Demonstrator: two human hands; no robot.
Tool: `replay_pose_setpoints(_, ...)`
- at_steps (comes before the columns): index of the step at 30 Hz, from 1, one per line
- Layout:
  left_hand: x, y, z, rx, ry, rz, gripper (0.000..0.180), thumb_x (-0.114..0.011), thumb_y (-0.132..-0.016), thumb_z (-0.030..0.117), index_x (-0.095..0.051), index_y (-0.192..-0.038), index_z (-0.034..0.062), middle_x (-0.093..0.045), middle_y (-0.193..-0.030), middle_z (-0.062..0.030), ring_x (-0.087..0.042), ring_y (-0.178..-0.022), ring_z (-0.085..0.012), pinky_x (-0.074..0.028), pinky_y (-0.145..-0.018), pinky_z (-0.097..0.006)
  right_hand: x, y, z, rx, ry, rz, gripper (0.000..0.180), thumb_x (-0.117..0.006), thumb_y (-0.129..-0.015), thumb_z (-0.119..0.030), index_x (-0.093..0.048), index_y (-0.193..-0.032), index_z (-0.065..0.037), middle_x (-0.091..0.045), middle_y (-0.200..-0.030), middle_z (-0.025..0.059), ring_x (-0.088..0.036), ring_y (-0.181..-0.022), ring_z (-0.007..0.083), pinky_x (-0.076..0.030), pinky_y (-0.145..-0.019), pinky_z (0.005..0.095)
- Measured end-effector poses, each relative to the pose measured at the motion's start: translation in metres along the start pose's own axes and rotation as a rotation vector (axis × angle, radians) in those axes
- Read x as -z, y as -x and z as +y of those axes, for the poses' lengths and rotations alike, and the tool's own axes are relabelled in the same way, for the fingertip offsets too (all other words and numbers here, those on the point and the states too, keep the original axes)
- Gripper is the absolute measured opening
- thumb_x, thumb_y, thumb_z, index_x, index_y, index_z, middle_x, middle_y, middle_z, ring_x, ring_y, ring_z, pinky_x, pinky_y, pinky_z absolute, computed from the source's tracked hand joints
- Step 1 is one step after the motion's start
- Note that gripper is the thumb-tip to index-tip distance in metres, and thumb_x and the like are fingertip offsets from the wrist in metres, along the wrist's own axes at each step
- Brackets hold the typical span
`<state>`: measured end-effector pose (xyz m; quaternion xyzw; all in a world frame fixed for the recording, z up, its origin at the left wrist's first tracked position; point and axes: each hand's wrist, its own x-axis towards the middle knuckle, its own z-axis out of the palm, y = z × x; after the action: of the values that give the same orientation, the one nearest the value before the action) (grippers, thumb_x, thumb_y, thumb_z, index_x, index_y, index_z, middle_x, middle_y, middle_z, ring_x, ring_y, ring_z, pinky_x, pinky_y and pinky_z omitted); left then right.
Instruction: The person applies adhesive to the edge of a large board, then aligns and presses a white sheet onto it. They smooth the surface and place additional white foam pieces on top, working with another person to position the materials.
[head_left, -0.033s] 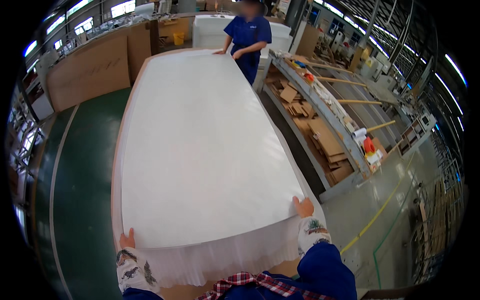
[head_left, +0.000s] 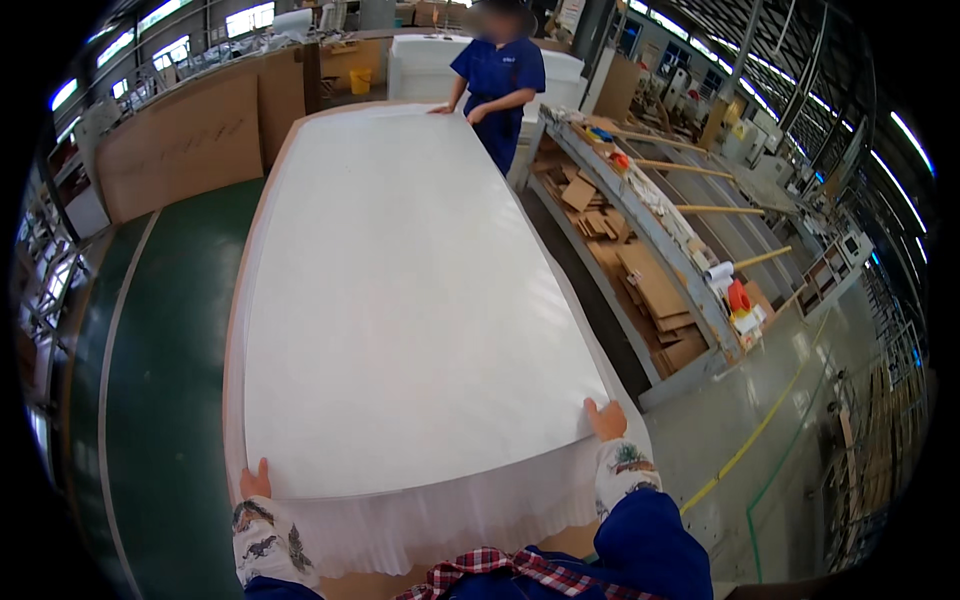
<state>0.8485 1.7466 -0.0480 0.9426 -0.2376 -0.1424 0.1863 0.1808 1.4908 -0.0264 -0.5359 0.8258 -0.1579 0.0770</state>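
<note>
A large white sheet [head_left: 400, 300] lies flat over a long counter [head_left: 232, 330] whose tan edge shows along the left side. The sheet runs from the near end, just below the camera, to the far end, where it fills almost the whole top. At the near end a thinner, see-through white layer [head_left: 450, 525] hangs over the edge in soft pleats.

The left hand [head_left: 256, 482] sits at the sheet's near left corner, fingers on its edge; whether its grip is closed on the sheet or only pressing it cannot be told. The right hand [head_left: 606, 418] sits at the near right corner, fingers curled at the edge, and here too the grip is not clear. Both wrists wear white patterned sleeve covers.

At the far end another person in a blue work shirt [head_left: 497, 85] stands with one hand on the sheet's far edge. To the right of the counter is a long grey rack [head_left: 660, 240] holding cardboard pieces [head_left: 655, 285] and wooden poles. A big brown board [head_left: 185, 145] stands to the left on the green floor [head_left: 165, 400].
</note>
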Motion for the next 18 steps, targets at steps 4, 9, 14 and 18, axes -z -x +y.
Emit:
replay_pose_setpoints(4,-0.018,-0.002,-0.012,0.020,-0.122,0.189,0.071,-0.045,-0.081,0.055,-0.043,-0.111,-0.0095,-0.049,-0.109,-0.0292,-0.050,-0.097,-0.0424,-0.041,-0.082,-0.046,0.001,0.006,-0.009,0.004,-0.033,0.038,0.072,-0.057,-0.067,-0.058,-0.051,-0.095,0.007,-0.056,-0.095,0.0247,-0.054,-0.090,0.0387,-0.043,-0.079,0.0448)
replay_pose_setpoints(9,-0.012,0.004,0.003,0.045,-0.155,0.234,0.066,-0.040,-0.083,0.055,-0.042,-0.107,-0.0067,-0.050,-0.103,-0.0261,-0.052,-0.094,-0.0410,-0.043,-0.077,-0.046,0.011,0.013,-0.019,-0.046,-0.056,0.063,0.073,-0.058,-0.066,-0.058,-0.051,-0.096,0.008,-0.056,-0.097,0.0249,-0.054,-0.091,0.0388,-0.042,-0.080,0.0448)
replay_pose_setpoints(14,-0.007,0.007,0.009,0.068,-0.158,0.254,0.064,-0.041,-0.083,0.055,-0.045,-0.101,-0.0055,-0.051,-0.101,-0.0257,-0.052,-0.092,-0.0400,-0.043,-0.076,-0.046,0.016,0.015,-0.019,-0.040,-0.078,0.003,0.075,-0.058,-0.066,-0.058,-0.050,-0.100,0.009,-0.055,-0.098,0.0251,-0.053,-0.093,0.0392,-0.042,-0.080,0.0450)
replay_pose_setpoints(18,-0.017,-0.003,-0.004,0.056,-0.196,0.328,0.064,-0.043,-0.081,0.055,-0.045,-0.102,-0.0051,-0.052,-0.097,-0.0249,-0.052,-0.091,-0.0388,-0.043,-0.077,-0.044,0.009,0.022,-0.020,-0.023,0.003,-0.003,0.078,-0.055,-0.070,-0.058,-0.044,-0.109,0.009,-0.051,-0.104,0.0234,-0.049,-0.097,0.0382,-0.039,-0.083,0.0470)
